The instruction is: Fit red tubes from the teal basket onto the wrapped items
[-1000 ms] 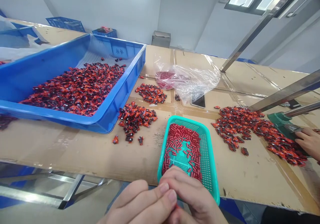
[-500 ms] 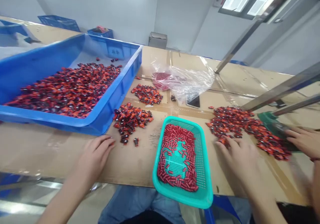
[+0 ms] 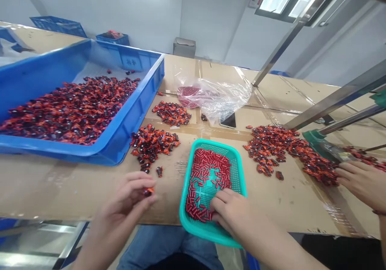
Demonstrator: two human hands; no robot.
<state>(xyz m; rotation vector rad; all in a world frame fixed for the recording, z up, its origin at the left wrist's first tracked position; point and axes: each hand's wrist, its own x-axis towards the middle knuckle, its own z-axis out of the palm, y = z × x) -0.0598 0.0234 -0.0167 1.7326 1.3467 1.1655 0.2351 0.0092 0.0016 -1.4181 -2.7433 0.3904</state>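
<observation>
L hand (image 3: 122, 205) grip pinches orange-black pc (image 3: 148, 192); could drop if loose. R hand (image 3: 233, 210) at red tubes (image 3: 211, 160), grip: can't tell; bumping basket (image 3: 237, 172) might spill 'em.

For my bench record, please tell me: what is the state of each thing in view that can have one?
Green basket, part filled with red tubes, floor partly showing
Left grip, closed on one red-and-black piece
Right grip, in among the tubes, any hold hidden
Blue tray, part filled with red-and-black pieces
Clear bag, crumpled, red contents showing
Phone, lying flat, screen dark
</observation>
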